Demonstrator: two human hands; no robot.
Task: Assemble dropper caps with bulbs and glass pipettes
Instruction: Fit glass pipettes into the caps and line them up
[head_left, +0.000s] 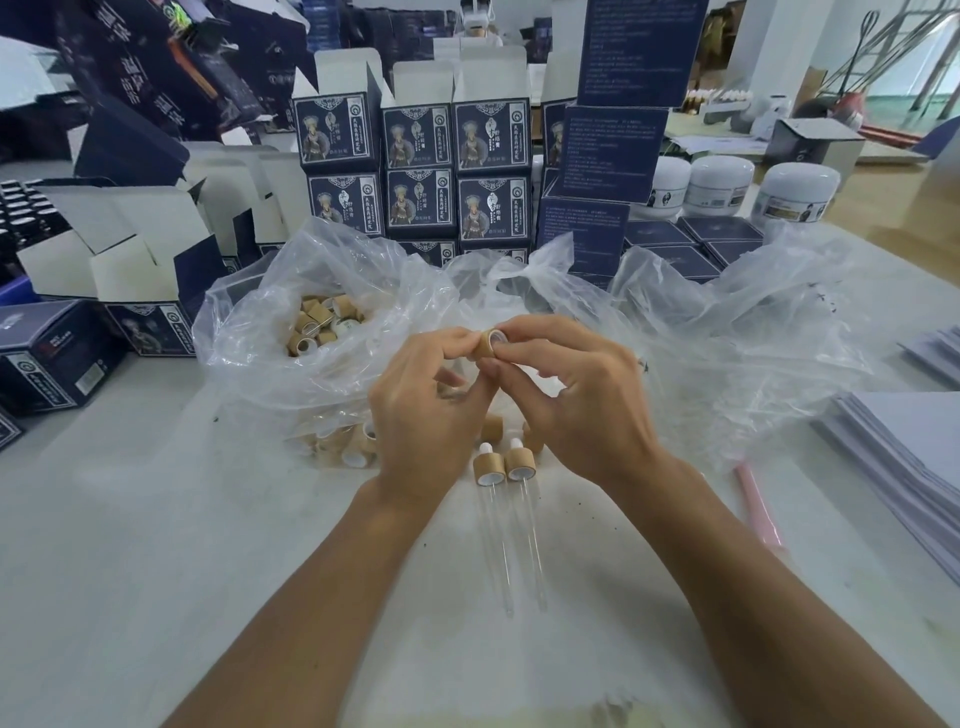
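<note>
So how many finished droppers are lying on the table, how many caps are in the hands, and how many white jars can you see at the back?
Finished droppers with glass pipettes: 2, first and second, side by side on the table
Caps held by the left hand and right hand: 1
White jars: 3
Total: 6

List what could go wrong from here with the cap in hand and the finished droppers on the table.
1. Both hands, left hand and right hand, pinch the small cap by fingertips above the table; it may slip.
2. The two finished droppers lie directly below the wrists; a lowered forearm could roll or crack their glass pipettes.
</note>
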